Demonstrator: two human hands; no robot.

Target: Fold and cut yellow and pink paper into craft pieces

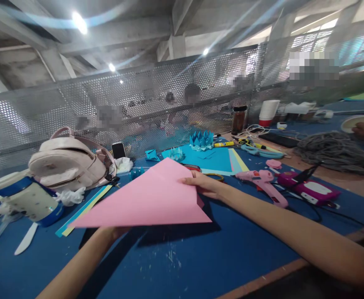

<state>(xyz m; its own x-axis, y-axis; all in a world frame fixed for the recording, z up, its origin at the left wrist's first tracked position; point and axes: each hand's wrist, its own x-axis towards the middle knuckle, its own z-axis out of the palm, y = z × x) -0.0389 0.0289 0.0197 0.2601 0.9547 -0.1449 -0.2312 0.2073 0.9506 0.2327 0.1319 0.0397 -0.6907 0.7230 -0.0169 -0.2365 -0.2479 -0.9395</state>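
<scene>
Head view showed the pink sheet (150,197) in mid-frame above the blue tabletop (200,261), the right hand (205,185) pinching its right edge and the left hand (118,233) underneath, its finger state impossible to tell, presumably so the broad sheet would not sag
</scene>
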